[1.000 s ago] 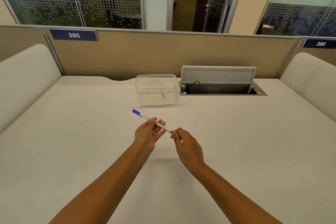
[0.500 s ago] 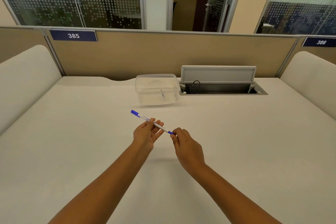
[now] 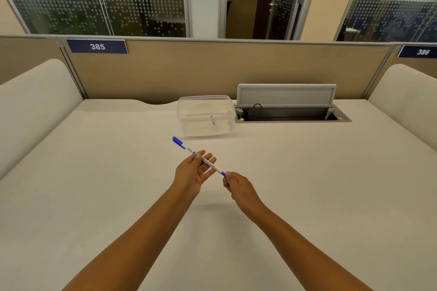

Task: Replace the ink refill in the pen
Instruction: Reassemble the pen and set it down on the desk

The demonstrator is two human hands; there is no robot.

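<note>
A white pen (image 3: 189, 149) with a blue cap at its far end and a blue near end is held above the middle of the desk. It slants from upper left to lower right. My left hand (image 3: 192, 172) pinches its barrel between thumb and fingers, palm up. My right hand (image 3: 237, 188) pinches the blue near end of the pen with its fingertips. A clear plastic box (image 3: 205, 116) stands farther back on the desk, with a small thin object inside that I cannot identify.
The white desk (image 3: 94, 184) is bounded by a tan partition at the back and padded white side panels. An open cable hatch (image 3: 290, 114) with a raised grey lid sits right of the box.
Both hands stay on the pen in nearly the same place. A little more of the blue near end shows between the barrel and my right fingertips.
</note>
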